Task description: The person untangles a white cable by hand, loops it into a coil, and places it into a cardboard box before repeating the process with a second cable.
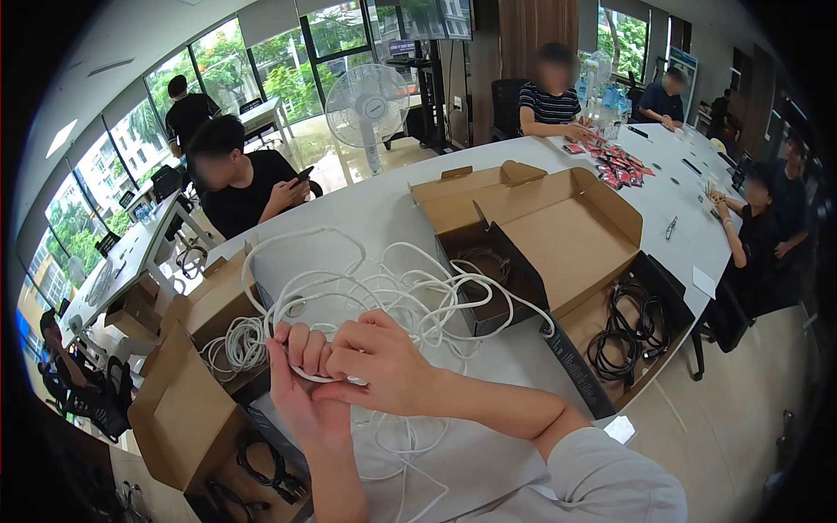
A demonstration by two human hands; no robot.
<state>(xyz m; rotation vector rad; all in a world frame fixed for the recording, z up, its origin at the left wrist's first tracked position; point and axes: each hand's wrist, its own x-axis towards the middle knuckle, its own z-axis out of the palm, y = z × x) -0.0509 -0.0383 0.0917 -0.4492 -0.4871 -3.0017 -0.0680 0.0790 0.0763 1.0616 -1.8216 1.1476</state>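
Observation:
A long white cable (410, 288) lies in loose, tangled loops on the table and runs up into my hands. My left hand (301, 370) is closed around a stretch of it, fingers curled. Beside it and touching it, my right hand (375, 362) grips the same cable, thumb and fingers bent over it. Several loops rise above my hands to the upper left. One strand reaches right, to the rim of an open box. Left of my hands, a coiled white cable (237, 347) sits in an open cardboard box (218, 296).
An open box with black cables (629, 327) stands at the right, another with black power cords (266, 466) at the lower left. A small dark box (510, 292) stands behind the tangle. Red packets (621, 163) lie farther back. People sit around the table; a white fan (368, 109) stands behind.

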